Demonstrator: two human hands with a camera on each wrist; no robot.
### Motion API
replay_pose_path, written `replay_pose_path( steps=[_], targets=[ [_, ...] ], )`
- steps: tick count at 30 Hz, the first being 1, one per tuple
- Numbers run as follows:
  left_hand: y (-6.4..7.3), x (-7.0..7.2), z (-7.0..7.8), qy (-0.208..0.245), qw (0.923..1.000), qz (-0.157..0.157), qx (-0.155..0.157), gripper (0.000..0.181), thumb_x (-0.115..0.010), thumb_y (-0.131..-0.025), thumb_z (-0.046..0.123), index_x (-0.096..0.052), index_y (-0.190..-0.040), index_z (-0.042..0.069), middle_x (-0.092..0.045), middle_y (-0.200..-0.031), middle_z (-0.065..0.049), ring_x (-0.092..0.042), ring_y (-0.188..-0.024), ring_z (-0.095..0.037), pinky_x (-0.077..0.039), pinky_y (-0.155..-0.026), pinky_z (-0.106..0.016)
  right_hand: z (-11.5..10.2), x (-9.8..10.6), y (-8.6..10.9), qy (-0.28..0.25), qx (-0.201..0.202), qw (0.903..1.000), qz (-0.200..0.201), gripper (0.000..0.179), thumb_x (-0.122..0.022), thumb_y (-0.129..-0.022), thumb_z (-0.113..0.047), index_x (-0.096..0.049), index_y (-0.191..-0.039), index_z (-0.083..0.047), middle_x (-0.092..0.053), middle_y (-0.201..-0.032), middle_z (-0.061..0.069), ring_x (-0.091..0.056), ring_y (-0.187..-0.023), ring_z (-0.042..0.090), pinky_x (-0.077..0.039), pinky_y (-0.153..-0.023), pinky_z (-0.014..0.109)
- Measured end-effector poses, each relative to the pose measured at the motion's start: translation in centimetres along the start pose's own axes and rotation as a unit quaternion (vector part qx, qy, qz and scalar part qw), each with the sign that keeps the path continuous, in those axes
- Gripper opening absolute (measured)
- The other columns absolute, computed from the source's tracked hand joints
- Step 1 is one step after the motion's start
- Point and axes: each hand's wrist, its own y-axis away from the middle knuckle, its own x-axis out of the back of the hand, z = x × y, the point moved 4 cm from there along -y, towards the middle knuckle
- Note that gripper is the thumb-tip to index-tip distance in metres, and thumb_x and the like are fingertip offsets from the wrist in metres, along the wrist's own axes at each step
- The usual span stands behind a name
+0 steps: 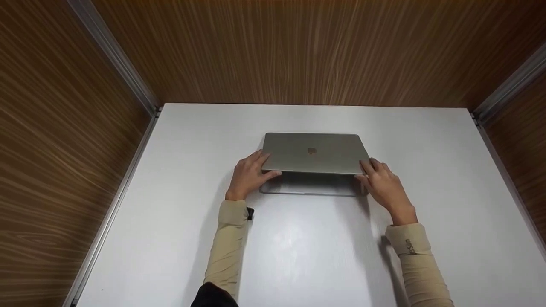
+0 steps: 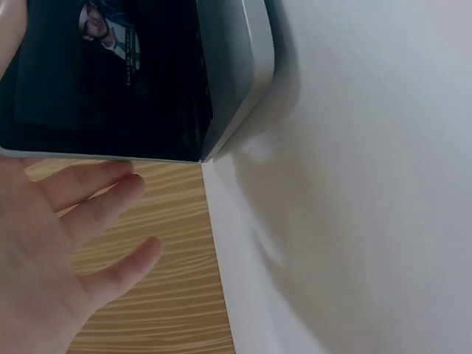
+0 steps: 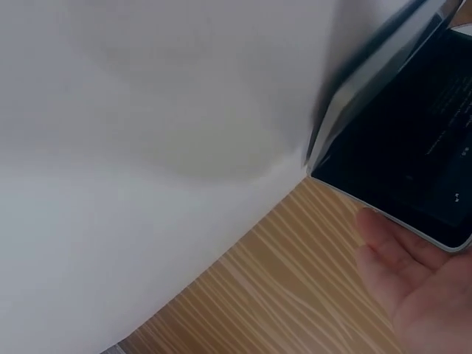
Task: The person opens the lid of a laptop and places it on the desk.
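A grey laptop point(image 1: 315, 155) lies on the white table, its lid partly raised over the base point(image 1: 313, 188). My left hand point(image 1: 247, 175) pinches the lid's near left corner, thumb at the front edge and fingers along the side. At the near right corner my right hand point(image 1: 387, 187) grips the lid in a similar way. In the left wrist view the dark screen point(image 2: 110, 110) shows a small picture of a person, and several fingers extend past the lid's edge. The right wrist view shows the screen point(image 3: 398, 147) with faint text, fingers against the lid's outer side.
The white table point(image 1: 204, 128) ends at a brown wood-grain panel point(image 1: 298, 51) behind. Another wood panel point(image 1: 64, 149) with a metal rail point(image 1: 115, 200) stands on the left, and a similar panel point(image 1: 520, 140) on the right. A black object point(image 1: 213, 295) shows at the bottom edge.
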Motion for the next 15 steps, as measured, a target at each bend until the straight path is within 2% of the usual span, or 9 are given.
replay_pose_path(
  steps=[7, 11, 15],
  targets=[
    [-0.04, 0.22, 0.06, 0.011, 0.9983, 0.056, -0.01, 0.066, -0.076, -0.087, 0.049, -0.067, -0.129, -0.002, -0.063, -0.132, -0.025, -0.061, -0.122, -0.039, -0.046, -0.103, -0.053, -0.03, 0.17, -0.15, 0.001, 0.001, 0.9994, 0.035, 0.04, -0.065, -0.099, -0.008, -0.058, -0.134, 0.01, -0.055, -0.13, 0.039, -0.055, -0.118, 0.054, -0.051, -0.086, 0.065],
    [-0.21, 0.21, 0.02, 0.008, 0.9969, 0.078, -0.003, 0.063, -0.076, -0.087, 0.049, -0.068, -0.126, -0.001, -0.066, -0.128, -0.022, -0.064, -0.116, -0.038, -0.047, -0.101, -0.055, -0.08, 0.26, -0.07, -0.009, 0.024, 0.9953, 0.093, 0.035, -0.068, -0.096, -0.003, -0.063, -0.129, 0.007, -0.058, -0.125, 0.038, -0.058, -0.113, 0.054, -0.052, -0.084, 0.065],
    [-0.52, 0.32, 0.0, 0.02, 0.9954, 0.093, 0.012, 0.061, -0.076, -0.088, 0.05, -0.069, -0.123, 0.001, -0.071, -0.12, -0.017, -0.068, -0.107, -0.035, -0.047, -0.098, -0.055, -0.1, 0.35, -0.06, -0.028, 0.058, 0.986, 0.154, 0.032, -0.07, -0.094, 0.0, -0.069, -0.125, 0.001, -0.062, -0.118, 0.034, -0.062, -0.106, 0.052, -0.054, -0.082, 0.062]
  ],
)
